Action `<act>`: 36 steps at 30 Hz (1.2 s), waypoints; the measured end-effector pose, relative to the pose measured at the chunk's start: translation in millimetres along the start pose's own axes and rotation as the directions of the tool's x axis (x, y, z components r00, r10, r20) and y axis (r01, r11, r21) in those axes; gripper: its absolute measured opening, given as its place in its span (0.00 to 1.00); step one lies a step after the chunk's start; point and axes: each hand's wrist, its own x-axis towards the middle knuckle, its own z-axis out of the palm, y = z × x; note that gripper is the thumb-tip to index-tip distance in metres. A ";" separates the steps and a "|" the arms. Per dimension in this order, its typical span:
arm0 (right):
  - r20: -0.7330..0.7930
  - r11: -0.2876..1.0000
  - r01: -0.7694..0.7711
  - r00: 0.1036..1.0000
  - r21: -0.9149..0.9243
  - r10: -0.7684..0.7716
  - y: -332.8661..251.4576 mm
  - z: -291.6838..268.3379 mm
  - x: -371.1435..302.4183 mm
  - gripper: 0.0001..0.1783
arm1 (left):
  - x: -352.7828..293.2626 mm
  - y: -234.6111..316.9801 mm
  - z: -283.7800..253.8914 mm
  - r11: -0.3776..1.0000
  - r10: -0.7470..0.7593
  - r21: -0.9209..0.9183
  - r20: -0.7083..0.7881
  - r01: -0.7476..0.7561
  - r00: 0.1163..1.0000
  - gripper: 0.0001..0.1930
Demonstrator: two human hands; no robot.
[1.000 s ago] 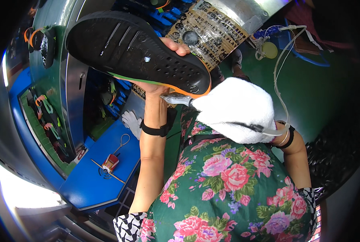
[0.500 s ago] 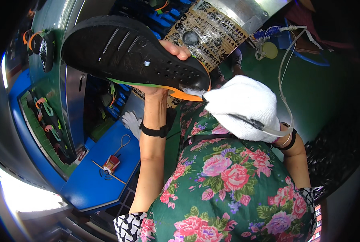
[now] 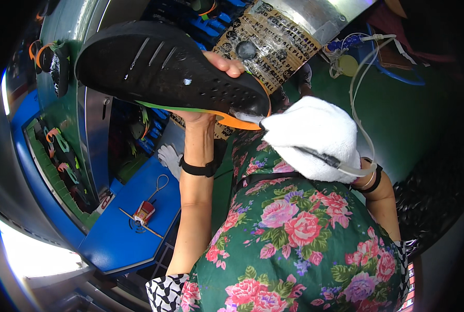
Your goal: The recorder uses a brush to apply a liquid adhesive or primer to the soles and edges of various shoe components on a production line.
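Note:
A large black shoe bottom [image 3: 159, 78] with slits, small holes and an orange and green edge is held up at upper left. My left hand [image 3: 224, 64] is closed around its middle, with fingertips on the far side and the palm below. My right hand [image 3: 312, 138] is covered by white knit cloth, which hides its fingers. It appears closed around a hose-fed tool, whose dark tip [image 3: 263, 125] pokes out of the cloth at the shoe's narrow end. A wet whitish patch [image 3: 245, 116] lies there. The clear hose [image 3: 364, 170] runs back along my right wrist.
On the blue table [image 3: 102, 244] lie a red box [image 3: 144, 211] with a stick and wire loop, and a pale glove [image 3: 169, 158]. Beyond the shoe are a taped cardboard sheet [image 3: 273, 41] and a round dark pot [image 3: 245, 50]. More shoe pieces [image 3: 60, 67] sit at left.
The shoe has shifted slightly left at its wide end. The hanging hose has swung a little left; both hands stay nearly in place.

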 end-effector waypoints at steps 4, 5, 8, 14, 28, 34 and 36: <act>0.046 0.972 -0.160 0.987 0.169 0.155 3.7 -1.6 0.2 0.12 | -0.4 -1.6 -0.7 1.000 -0.015 0.008 0.007 0.015 1.000 0.50; -0.012 0.980 -0.107 0.994 0.165 0.110 10.8 -2.1 -1.6 0.11 | -0.6 -1.3 -1.9 1.000 -0.008 -0.008 -0.006 0.008 1.000 0.51; -0.022 0.996 -0.009 1.000 -0.094 0.007 4.5 -3.9 3.4 0.13 | 0.1 1.8 -2.8 0.999 -0.033 0.007 0.017 0.033 0.999 0.53; 0.126 0.959 -0.066 0.991 0.274 0.033 11.3 -1.5 -0.5 0.14 | 2.4 7.5 -3.8 0.965 -0.158 0.219 0.055 0.143 0.986 0.43; 0.167 0.980 0.121 0.975 0.159 -0.147 18.0 -1.9 -4.4 0.12 | 2.8 12.2 -2.7 0.883 -0.468 -0.016 -0.106 0.469 0.877 0.70; 0.289 0.967 0.256 0.926 -0.003 -0.244 26.7 4.2 -10.6 0.16 | 5.2 5.1 -1.2 0.835 -0.543 0.028 -0.130 0.550 0.830 0.68; 0.278 0.934 0.120 0.935 0.335 -0.220 22.7 -1.6 -3.2 0.18 | 3.0 4.5 0.7 0.812 -0.580 -0.049 -0.173 0.581 0.796 0.68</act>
